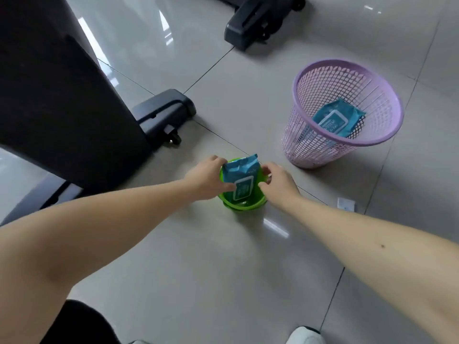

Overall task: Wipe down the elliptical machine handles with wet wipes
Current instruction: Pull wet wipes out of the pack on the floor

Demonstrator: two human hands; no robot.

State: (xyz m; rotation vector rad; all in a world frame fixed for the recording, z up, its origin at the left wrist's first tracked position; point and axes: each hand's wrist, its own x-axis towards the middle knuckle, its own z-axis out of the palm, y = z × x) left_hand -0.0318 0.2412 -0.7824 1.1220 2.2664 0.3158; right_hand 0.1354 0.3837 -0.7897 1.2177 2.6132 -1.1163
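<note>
While both arms are stretched down toward the tiled floor (pixel 223 256), a blue wet wipe pack (pixel 239 177) is held upright between the two hands, its lower end standing inside a small green tub (pixel 244 207) directly beneath them. The pack's left edge is gripped by the left hand (pixel 206 180), with the fingers curled behind it and the thumb laid on its front beside the white lid label. The right hand (pixel 278 182) is brought up to the pack's right edge with its fingers curled and the thumb pointed at the label; whether the pack is actually pinched by it cannot be told.

Beyond the right hand and further to its right, a lilac mesh basket (pixel 298 145) is seen on the floor, and a second blue pack (pixel 335 119) is lying inside it. Just to the right of the right forearm, a small white card (pixel 345 204) is lying flat. To the left of the left hand, the black body of the elliptical machine (pixel 62 95) is seen, with its wheeled foot (pixel 164 112) resting just beyond that hand.
</note>
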